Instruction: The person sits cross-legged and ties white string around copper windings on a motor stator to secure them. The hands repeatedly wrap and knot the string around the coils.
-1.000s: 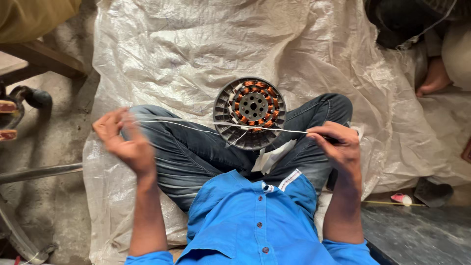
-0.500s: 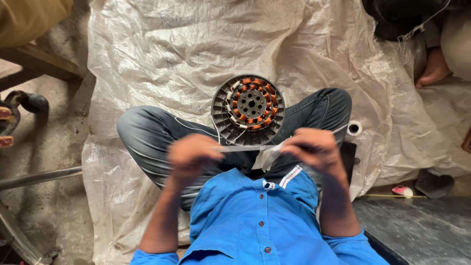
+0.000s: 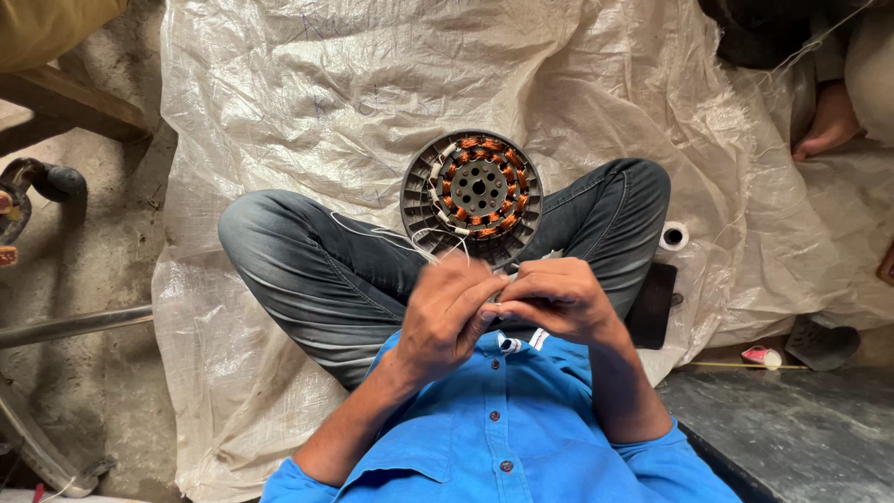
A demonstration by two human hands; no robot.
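The left hand (image 3: 447, 317) and the right hand (image 3: 551, 300) are drawn close together above the lap, fingertips nearly meeting, both curled and pinching a thin white thread (image 3: 424, 244) between them. The thread's fine strands run up from the fingers toward one round motor stator (image 3: 473, 195), which rests just beyond the hands between the crossed knees; it has a grey slotted outer ring, copper-orange windings around a dark hub with holes, and white sleeves on part of the ring. Below the hands is a blue buttoned shirt (image 3: 503, 438), and to both sides of them are the two legs in grey jeans (image 3: 307, 279). Just right of the right knee lies one small white spool (image 3: 673, 236), and nearer the right forearm one flat black object (image 3: 652, 303). Everything sits on one crumpled white woven sheet (image 3: 372, 84). Far to the upper right of the hands, another person's bare foot (image 3: 827, 126) shows.
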